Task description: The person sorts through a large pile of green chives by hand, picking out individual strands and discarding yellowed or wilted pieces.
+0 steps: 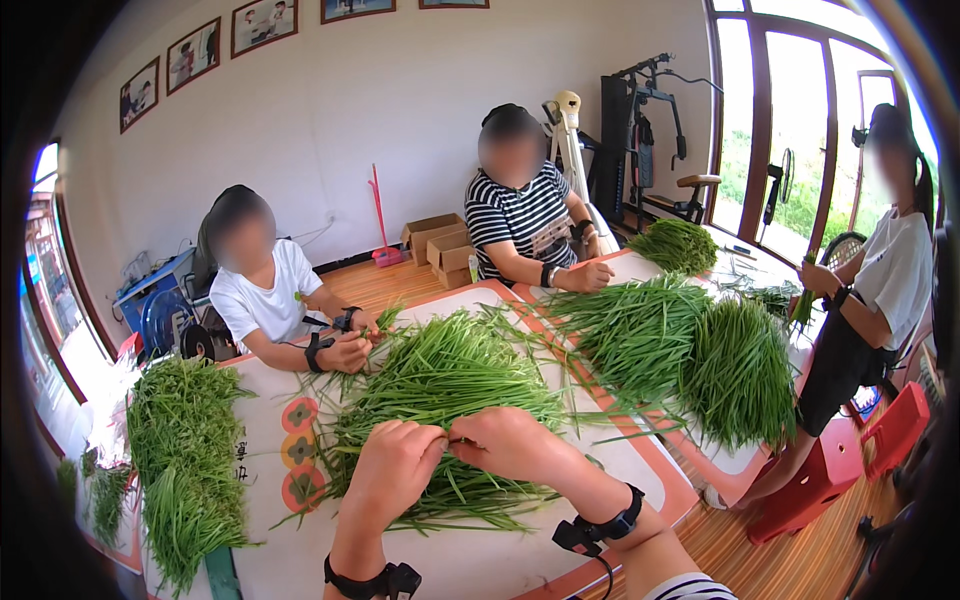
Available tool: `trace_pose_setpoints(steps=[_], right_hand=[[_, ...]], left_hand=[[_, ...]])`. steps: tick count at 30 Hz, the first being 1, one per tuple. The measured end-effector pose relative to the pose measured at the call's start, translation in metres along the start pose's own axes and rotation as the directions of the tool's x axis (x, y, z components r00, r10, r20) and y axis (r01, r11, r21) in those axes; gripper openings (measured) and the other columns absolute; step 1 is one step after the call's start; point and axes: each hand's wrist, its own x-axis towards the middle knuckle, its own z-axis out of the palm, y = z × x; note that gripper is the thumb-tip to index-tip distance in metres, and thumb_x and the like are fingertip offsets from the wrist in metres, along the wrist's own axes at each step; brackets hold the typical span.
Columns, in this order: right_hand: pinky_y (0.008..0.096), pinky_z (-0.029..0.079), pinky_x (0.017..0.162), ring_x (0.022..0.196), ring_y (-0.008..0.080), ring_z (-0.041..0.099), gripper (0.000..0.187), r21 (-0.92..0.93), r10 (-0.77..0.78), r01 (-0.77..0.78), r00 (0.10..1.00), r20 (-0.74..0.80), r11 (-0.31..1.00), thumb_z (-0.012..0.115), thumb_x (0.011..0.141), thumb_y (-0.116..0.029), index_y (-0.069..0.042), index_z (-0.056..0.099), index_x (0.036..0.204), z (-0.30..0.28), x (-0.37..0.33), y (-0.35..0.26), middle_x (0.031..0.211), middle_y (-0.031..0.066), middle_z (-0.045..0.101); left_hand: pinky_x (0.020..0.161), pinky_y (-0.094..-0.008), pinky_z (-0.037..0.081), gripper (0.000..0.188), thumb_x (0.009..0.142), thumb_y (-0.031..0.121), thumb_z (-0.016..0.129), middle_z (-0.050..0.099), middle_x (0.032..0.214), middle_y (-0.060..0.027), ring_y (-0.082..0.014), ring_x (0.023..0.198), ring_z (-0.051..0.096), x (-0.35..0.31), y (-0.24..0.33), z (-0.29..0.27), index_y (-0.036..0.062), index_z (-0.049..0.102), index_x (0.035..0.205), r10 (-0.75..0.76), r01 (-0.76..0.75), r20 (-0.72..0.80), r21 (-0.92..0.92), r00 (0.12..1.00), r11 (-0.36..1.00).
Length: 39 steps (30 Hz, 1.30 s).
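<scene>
My left hand (400, 462) and my right hand (498, 442) meet over the near side of a big heap of long, thin green chives (450, 370). On both, the fingers are closed and pinched together at the tips, almost touching each other. Whatever lies between the fingertips is too small or hidden to make out. Loose chive leaves stick out from the heap below and beside my wrists. Each wrist wears a black strap with a small device.
Another pile of greens (190, 460) lies at the left, and more chive heaps (740, 370) cover the right table. Across from me, one person in white and one in stripes sit handling greens; another stands at right holding a bunch (803, 300). Red stools (815, 485) stand at right.
</scene>
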Motion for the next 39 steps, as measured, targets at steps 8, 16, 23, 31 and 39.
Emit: trace_pose_setpoints(steps=[8, 16, 23, 31, 39], right_hand=[[0.0334, 0.047, 0.063, 0.069, 0.0262, 0.06, 0.016, 0.139, -0.092, 0.096, 0.995, -0.041, 0.986, 0.059, 0.079, -0.016, -0.004, 0.063, 0.088, -0.013, 0.002, 0.026, 0.078, 0.0117, 0.063], [0.03, 0.047, 0.059, 0.065, 0.0201, 0.062, 0.019, 0.251, 0.096, -0.071, 0.992, -0.087, 0.965, 0.063, 0.077, -0.015, -0.003, 0.066, 0.092, -0.029, 0.003, 0.032, 0.078, 0.011, 0.065], [0.0338, 0.047, 0.06, 0.064, 0.0274, 0.061, 0.017, 0.174, 0.175, -0.154, 0.979, -0.109, 0.973, 0.063, 0.075, -0.018, -0.001, 0.064, 0.079, -0.028, 0.005, 0.023, 0.071, 0.0129, 0.063], [0.0289, 0.046, 0.057, 0.057, 0.0178, 0.058, 0.017, 0.365, 0.064, -0.041, 0.997, -0.051, 0.93, 0.063, 0.077, -0.018, -0.002, 0.063, 0.084, -0.008, 0.014, 0.01, 0.065, 0.009, 0.061], [0.0247, 0.046, 0.053, 0.058, 0.0117, 0.058, 0.018, 0.515, 0.239, -0.161, 0.967, -0.088, 0.842, 0.065, 0.078, -0.016, 0.002, 0.062, 0.082, -0.005, 0.016, 0.01, 0.066, 0.0088, 0.063]], left_hand=[[0.062, -0.0344, 0.044, 0.013, 0.081, 0.013, 0.057, 0.055, 0.071, -0.0121, -0.0285, 0.067, 0.054, 0.001, -0.021, 0.012, 0.0013, 0.06, 0.084, -0.211, 0.186, -0.055, -0.29, 0.976, 0.939], [0.061, -0.0333, 0.043, 0.014, 0.083, 0.014, 0.056, 0.055, 0.072, -0.0112, -0.0269, 0.067, 0.054, 0.002, -0.032, 0.01, 0.001, 0.06, 0.086, -0.222, 0.182, -0.099, -0.309, 0.97, 0.933], [0.08, -0.0353, 0.04, 0.024, 0.078, 0.014, 0.061, 0.056, 0.093, -0.0112, -0.026, 0.092, 0.052, 0.001, -0.034, 0.013, 0.0031, 0.059, 0.099, -0.08, 0.102, -0.257, 0.076, 0.963, 0.992], [0.075, -0.0397, 0.043, 0.028, 0.079, 0.007, 0.055, 0.059, 0.093, -0.0151, -0.0337, 0.085, 0.056, 0.006, -0.016, 0.022, 0.0031, 0.055, 0.106, -0.163, 0.198, 0.148, -0.266, 0.976, 0.944], [0.066, -0.0352, 0.046, 0.02, 0.081, 0.008, 0.055, 0.06, 0.085, -0.016, -0.0331, 0.075, 0.057, 0.006, -0.009, 0.021, 0.0012, 0.056, 0.1, -0.158, 0.131, -0.058, -0.327, 0.986, 0.936]])
